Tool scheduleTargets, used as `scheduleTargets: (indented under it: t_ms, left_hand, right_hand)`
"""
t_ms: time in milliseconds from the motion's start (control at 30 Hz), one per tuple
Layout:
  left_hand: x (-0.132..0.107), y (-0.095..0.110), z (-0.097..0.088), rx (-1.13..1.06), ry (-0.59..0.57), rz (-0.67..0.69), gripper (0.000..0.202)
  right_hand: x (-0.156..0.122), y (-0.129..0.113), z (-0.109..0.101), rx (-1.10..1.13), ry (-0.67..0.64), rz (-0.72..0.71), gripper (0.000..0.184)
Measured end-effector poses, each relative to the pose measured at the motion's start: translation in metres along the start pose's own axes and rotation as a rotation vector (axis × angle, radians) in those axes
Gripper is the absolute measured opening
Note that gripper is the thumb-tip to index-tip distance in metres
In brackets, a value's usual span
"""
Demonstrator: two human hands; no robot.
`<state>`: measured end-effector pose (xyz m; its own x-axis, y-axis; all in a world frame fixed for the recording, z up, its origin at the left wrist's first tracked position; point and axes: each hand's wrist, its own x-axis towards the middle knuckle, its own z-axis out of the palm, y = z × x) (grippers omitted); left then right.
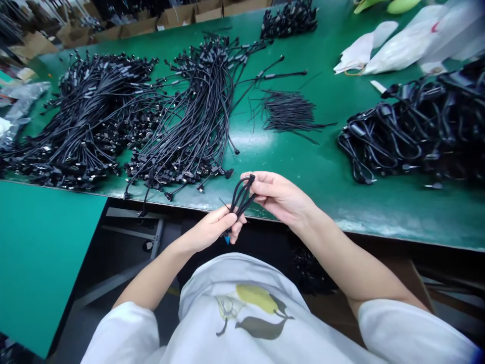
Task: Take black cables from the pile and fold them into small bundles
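Both hands occupied, held close together at front edge of green smooth-topped workbench [318,167]. Item in hand: black flexible cable folded into narrow loops [242,199], held up off the bench, btwn the two hands.

L. hand [215,225]: grasping lower part of the loops, thumb on top, fingers curled under. Small blue patch [227,239] visible just below these fingers; ID can't be told. Thin black strand [223,202] sticks out just above L. thumb.

R. hand [286,197]: pinching upper end of same loops, at a black connector-like end [250,179], btwn thumb & fingers. Loops run at a slant, upper end at R. fingertips, lower end partly hidden in L. hand.

Surroundings: to L., large heap of straight black cables w/ grey sleeves [98,93]; next to it, second tangled heap of black cables w/ plug ends [204,106], nearer the hands. Beyond R. hand, flat pile of thin black wire-like strips [290,111], well apart from it. Far R., stack of coiled black cables [394,131]; white crumpled plastic bag [401,48] behind. Far side: small dark heap [290,21] & row of brown cardboard boxes [176,17].
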<state>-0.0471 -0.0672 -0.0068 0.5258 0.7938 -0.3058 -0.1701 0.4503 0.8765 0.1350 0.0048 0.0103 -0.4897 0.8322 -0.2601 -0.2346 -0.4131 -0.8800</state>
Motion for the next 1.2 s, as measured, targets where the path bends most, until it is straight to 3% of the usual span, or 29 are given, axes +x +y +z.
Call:
scheduleTargets:
  t_ms: [167, 367, 433, 567, 633, 833, 967, 1067, 1200]
  left_hand:
    - [0.005, 0.006, 0.009, -0.119, -0.045, -0.024, 0.036]
    - [0.011, 0.007, 0.011, -0.249, 0.092, -0.089, 0.037]
    - [0.013, 0.005, 0.01, -0.208, 0.144, -0.043, 0.037]
    - [0.018, 0.005, 0.008, -0.148, 0.19, 0.083, 0.035]
    - [0.021, 0.005, 0.008, -0.123, 0.19, 0.112, 0.034]
    - [0.028, 0.0, 0.007, 0.072, 0.332, 0.21, 0.03]
    - [0.026, -0.002, 0.005, 0.136, 0.329, 0.18, 0.025]
    - [0.024, -0.001, 0.004, 0.394, 0.361, 0.201, 0.025]
    - [0.021, -0.002, -0.002, 0.651, 0.324, 0.21, 0.023]
  right_hand:
    - [0.002, -0.002, -0.006, -0.204, 0.046, -0.198, 0.042]
    - [-0.009, -0.018, -0.016, -0.86, 0.18, -0.673, 0.03]
    - [-0.019, -0.018, -0.017, -1.025, 0.157, -0.694, 0.032]
    - [-0.028, 0.003, -0.016, -1.082, -0.094, -0.413, 0.017]
    - [-0.026, 0.015, -0.014, -1.087, -0.174, -0.378, 0.019]
    - [-0.026, 0.025, -0.007, -1.561, 0.087, -0.761, 0.026]
    - [-0.027, 0.021, -0.004, -1.667, 0.099, -0.892, 0.025]
    - [-0.023, 0.016, -0.005, -1.761, -0.026, -1.018, 0.028]
    - [-0.016, 0.006, -0.005, -1.834, -0.423, -1.177, 0.034]
